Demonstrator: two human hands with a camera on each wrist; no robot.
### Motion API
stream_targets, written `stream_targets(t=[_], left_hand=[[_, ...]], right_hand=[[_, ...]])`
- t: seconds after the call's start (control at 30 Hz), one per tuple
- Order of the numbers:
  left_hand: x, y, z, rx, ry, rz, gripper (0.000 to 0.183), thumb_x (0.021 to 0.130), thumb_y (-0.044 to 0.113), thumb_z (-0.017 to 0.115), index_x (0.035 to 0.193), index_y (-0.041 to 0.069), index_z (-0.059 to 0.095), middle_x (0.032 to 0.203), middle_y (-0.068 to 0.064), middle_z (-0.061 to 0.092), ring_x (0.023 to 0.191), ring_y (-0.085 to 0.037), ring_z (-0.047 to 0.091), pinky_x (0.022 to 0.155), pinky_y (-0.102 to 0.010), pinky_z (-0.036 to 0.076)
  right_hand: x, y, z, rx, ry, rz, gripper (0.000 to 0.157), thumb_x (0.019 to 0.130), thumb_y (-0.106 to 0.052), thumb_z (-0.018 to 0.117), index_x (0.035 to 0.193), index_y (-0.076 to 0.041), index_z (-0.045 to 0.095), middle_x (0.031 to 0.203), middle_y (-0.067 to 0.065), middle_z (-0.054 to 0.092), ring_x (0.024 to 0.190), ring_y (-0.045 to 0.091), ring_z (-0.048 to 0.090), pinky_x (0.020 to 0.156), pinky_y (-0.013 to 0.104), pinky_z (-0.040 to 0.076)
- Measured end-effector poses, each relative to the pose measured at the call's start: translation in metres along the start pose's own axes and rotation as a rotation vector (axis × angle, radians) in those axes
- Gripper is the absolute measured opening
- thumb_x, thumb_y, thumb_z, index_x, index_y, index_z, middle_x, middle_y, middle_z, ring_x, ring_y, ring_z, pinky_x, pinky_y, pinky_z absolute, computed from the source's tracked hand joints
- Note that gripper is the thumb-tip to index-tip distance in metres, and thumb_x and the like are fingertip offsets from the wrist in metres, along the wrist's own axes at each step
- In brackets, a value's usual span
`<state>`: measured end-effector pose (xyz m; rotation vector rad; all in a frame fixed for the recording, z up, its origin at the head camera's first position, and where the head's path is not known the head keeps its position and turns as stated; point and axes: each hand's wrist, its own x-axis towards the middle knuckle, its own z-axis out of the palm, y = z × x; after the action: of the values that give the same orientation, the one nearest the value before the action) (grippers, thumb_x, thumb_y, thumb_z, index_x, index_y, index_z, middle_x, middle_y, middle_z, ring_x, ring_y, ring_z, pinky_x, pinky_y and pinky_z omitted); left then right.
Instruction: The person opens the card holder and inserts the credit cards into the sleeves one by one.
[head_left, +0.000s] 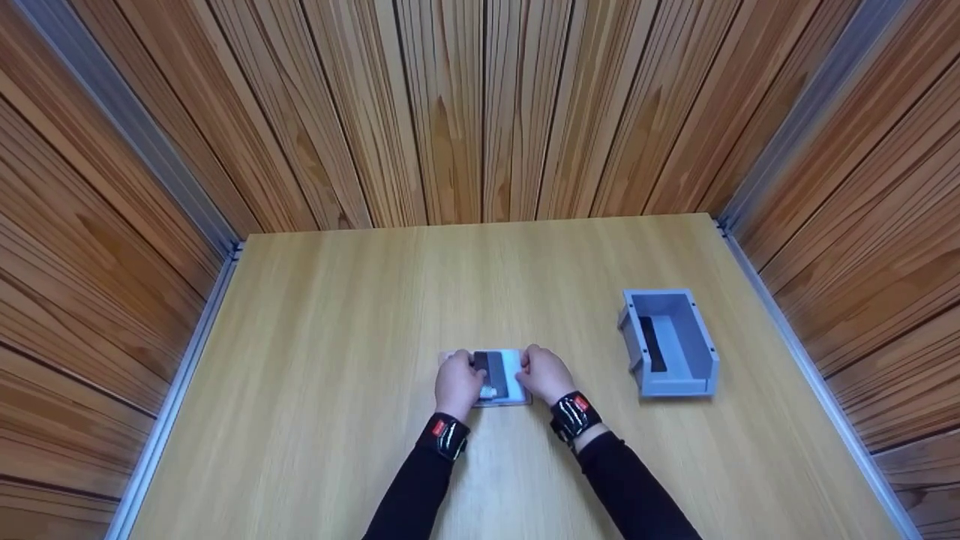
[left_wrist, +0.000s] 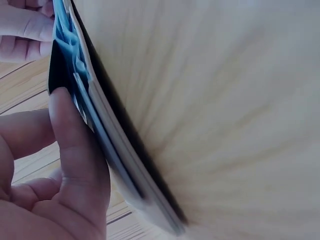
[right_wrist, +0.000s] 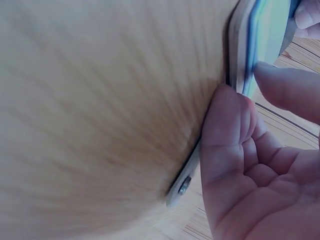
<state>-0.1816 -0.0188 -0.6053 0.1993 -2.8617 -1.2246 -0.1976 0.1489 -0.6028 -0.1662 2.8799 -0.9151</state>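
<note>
An unfolded wallet [head_left: 511, 375] with a light blue inside and a pale pinkish outer edge lies on the table in front of me. Across its middle stands a dark grey, flat card-like piece [head_left: 492, 373] with a small pale patch near its lower end. My left hand [head_left: 458, 382] pinches this dark piece [left_wrist: 59, 70] by its edge, thumb and finger bent. At the opposite side, my right hand [head_left: 547, 375] holds the wallet's edge [right_wrist: 242, 55] between thumb and fingertips. A strap with a metal snap [right_wrist: 185, 186] sticks out below the right fingers.
To the right stands a grey-blue open-front bin [head_left: 679, 386], with a black flat strip [head_left: 652, 345] inside along its left wall. Wooden plank walls [head_left: 450, 112] and metal rails [head_left: 187, 367] border the wooden table [head_left: 337, 315].
</note>
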Motion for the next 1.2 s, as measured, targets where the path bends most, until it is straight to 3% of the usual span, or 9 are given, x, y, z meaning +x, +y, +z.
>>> stream_targets(t=[0.33, 0.73, 1.0, 1.2], left_hand=[[-0.001, 0.007, 0.005, 0.033, -0.078, 0.006, 0.02, 0.088, 0.006, 0.071, 0.105, -0.001, 0.066, 0.094, -0.01, 0.068, 0.09, -0.026, 0.066, 0.078, -0.04, 0.052], [-0.005, 0.009, 0.002, 0.098, 0.013, 0.122, 0.01, 0.081, 0.002, 0.07, 0.091, 0.001, 0.07, 0.085, -0.01, 0.07, 0.08, -0.028, 0.067, 0.072, -0.042, 0.052], [-0.004, 0.008, -0.001, 0.078, -0.001, 0.104, 0.009, 0.081, 0.003, 0.073, 0.09, 0.0, 0.071, 0.085, -0.01, 0.071, 0.081, -0.027, 0.067, 0.073, -0.041, 0.053], [-0.004, 0.005, -0.005, 0.077, 0.042, 0.114, 0.009, 0.081, 0.003, 0.072, 0.09, 0.001, 0.071, 0.084, -0.009, 0.07, 0.077, -0.026, 0.066, 0.07, -0.041, 0.053]], right_hand=[[0.0, 0.0, 0.0, 0.023, -0.008, -0.006, 0.017, 0.082, -0.005, 0.073, 0.087, -0.002, 0.057, 0.073, 0.002, 0.052, 0.068, 0.019, 0.051, 0.064, 0.035, 0.045], [0.0, 0.001, 0.002, 0.01, 0.011, -0.011, 0.019, 0.081, -0.007, 0.076, 0.085, -0.003, 0.057, 0.073, 0.002, 0.05, 0.068, 0.02, 0.05, 0.063, 0.037, 0.043], [0.0, 0.0, 0.0, 0.011, -0.012, 0.021, 0.018, 0.083, -0.007, 0.075, 0.088, -0.003, 0.058, 0.075, 0.003, 0.051, 0.07, 0.02, 0.051, 0.064, 0.036, 0.043], [0.0, 0.0, 0.001, 0.018, -0.004, 0.011, 0.019, 0.083, -0.007, 0.075, 0.087, -0.002, 0.058, 0.075, 0.003, 0.051, 0.07, 0.02, 0.051, 0.064, 0.036, 0.044]])
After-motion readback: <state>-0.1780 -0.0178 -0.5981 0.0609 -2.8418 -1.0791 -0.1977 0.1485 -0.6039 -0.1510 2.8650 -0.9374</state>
